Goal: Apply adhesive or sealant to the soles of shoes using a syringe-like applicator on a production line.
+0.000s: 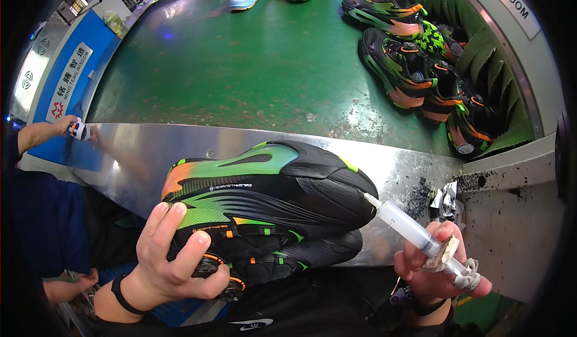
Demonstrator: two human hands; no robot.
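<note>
"What's being held by the metal ledge (150,150)?"
"Two sideways shoes (324,186); the left hand (174,268) is gripping them, the right hand (430,277) a syringe (409,226)."
"Which step?"
"Its tip (371,200) is seemingly meeting a toe (359,214), probably dispensing; the next move is needing steadiness."

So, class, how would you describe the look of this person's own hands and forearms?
The left hand and right hand are ungloved. A slim black band circles the left wrist, and another dark band the right. The visible left forearm has no sleeve.
</note>
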